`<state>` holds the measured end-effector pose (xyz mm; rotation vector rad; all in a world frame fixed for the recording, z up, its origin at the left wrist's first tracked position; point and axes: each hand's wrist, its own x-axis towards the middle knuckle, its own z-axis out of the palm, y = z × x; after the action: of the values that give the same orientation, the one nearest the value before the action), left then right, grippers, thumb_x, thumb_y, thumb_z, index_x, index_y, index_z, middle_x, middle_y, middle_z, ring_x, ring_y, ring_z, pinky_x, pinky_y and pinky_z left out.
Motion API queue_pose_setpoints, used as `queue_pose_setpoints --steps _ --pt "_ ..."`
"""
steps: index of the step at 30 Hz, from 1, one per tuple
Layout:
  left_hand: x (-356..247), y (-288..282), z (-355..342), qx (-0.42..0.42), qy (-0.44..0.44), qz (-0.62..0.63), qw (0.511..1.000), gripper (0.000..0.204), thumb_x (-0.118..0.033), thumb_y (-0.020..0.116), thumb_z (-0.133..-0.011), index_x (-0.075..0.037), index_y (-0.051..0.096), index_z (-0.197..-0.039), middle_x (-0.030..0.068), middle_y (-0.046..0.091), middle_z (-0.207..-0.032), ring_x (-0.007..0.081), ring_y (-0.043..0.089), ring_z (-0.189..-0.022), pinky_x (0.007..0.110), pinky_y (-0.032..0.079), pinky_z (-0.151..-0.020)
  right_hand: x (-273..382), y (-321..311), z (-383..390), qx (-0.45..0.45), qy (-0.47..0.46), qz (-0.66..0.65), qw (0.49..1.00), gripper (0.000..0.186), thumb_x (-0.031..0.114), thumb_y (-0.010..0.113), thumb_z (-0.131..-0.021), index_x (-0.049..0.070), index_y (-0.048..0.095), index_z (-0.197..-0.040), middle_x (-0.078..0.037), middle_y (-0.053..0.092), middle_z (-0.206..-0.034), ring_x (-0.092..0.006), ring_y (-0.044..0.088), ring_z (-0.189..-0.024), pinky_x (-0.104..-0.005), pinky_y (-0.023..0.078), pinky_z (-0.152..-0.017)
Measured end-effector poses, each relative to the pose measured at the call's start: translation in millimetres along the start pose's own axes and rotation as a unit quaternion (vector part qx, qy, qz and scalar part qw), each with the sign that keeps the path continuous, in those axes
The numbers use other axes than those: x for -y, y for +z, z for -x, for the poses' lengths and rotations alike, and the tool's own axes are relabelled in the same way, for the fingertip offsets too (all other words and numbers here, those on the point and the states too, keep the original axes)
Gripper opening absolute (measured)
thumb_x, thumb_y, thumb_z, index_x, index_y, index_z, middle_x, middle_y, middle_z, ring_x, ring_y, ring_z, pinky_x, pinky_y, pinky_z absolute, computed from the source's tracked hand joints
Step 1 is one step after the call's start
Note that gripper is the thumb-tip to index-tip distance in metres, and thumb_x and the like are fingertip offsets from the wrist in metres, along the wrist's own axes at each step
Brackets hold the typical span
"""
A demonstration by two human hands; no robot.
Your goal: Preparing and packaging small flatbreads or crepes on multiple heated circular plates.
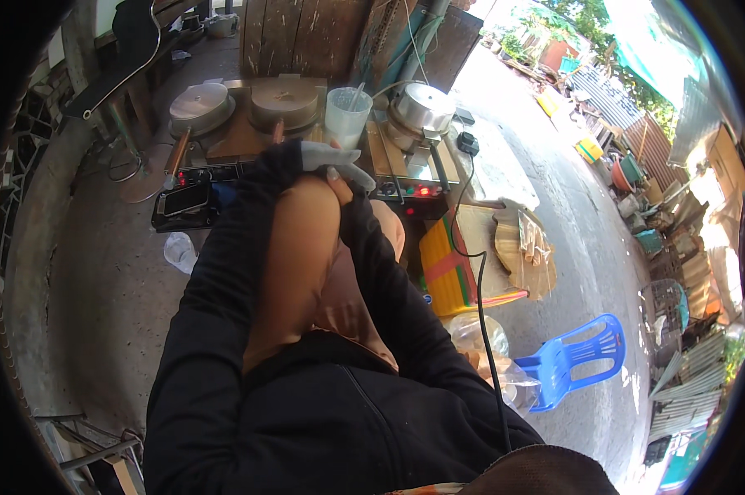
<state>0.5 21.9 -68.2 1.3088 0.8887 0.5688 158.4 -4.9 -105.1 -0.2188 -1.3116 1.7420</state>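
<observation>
In front of my raised knee my two hands meet. My left hand wears a grey glove, its fingers stretched out and apart toward the right. My right hand looks bare; its thumb presses on the glove and a fingertip shows on the far side. Just beyond them stands a translucent plastic pitcher with a utensil handle sticking out. Two round metal cookers, the left one and the middle one, have lids down and copper-coloured handles. A third cooker, with a shiny silver lid, stands right of the pitcher.
A phone lies at the left by a crumpled clear plastic bag. A striped box with cardboard on top stands at my right. A black cable runs down past my right arm. Farther right is a blue plastic chair.
</observation>
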Motion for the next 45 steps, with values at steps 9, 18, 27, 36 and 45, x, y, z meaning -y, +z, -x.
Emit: queue_pose_setpoints --steps 9,18,27,36,45 --pt "0 -9 -16 0.003 0.011 -0.002 1.0 0.057 -0.051 0.041 -0.093 -0.01 0.053 -0.13 -0.0018 0.047 -0.137 0.0116 0.035 -0.124 0.035 0.015 -0.108 -7 -4 -1 -0.014 0.012 0.03 0.999 0.053 0.017 0.05 -0.092 0.015 0.036 -0.143 -0.014 0.053 -0.126 -0.0183 0.053 -0.104 -0.0263 0.041 -0.091" --pt "9 -16 -22 0.008 0.02 -0.003 1.0 0.056 -0.05 0.042 -0.093 -0.009 0.053 -0.13 -0.0009 0.048 -0.136 0.0119 0.036 -0.124 0.031 0.015 -0.107 -6 -2 1 -0.011 0.058 0.014 0.998 0.056 0.018 0.049 -0.093 0.013 0.03 -0.145 -0.013 0.053 -0.124 -0.016 0.054 -0.099 -0.0244 0.043 -0.085" --pt "19 -27 -23 0.013 0.034 -0.005 0.999 0.055 -0.048 0.043 -0.093 -0.009 0.054 -0.13 0.0 0.049 -0.135 0.0121 0.037 -0.123 0.027 0.016 -0.106 -6 0 -1 -0.006 0.015 0.021 1.0 0.054 0.017 0.049 -0.093 0.013 0.031 -0.144 -0.012 0.053 -0.123 -0.0146 0.054 -0.095 -0.0231 0.044 -0.081" --pt "33 -28 -25 0.02 0.039 -0.012 0.999 0.054 -0.047 0.044 -0.093 -0.008 0.054 -0.13 0.0009 0.05 -0.134 0.0124 0.037 -0.123 0.024 0.017 -0.105 -1 5 2 -0.013 0.008 0.025 1.0 0.056 0.022 0.051 -0.093 0.004 0.032 -0.142 -0.013 0.047 -0.131 -0.0157 0.048 -0.109 -0.0257 0.038 -0.093" --pt "35 -39 -32 0.03 0.036 -0.027 0.999 0.054 -0.046 0.045 -0.092 -0.008 0.054 -0.129 0.0017 0.051 -0.133 0.0126 0.038 -0.122 0.02 0.018 -0.104 6 10 6 -0.014 0.026 0.021 0.999 0.056 0.022 0.051 -0.093 0.004 0.032 -0.142 -0.012 0.049 -0.13 -0.0154 0.05 -0.106 -0.0246 0.04 -0.09"
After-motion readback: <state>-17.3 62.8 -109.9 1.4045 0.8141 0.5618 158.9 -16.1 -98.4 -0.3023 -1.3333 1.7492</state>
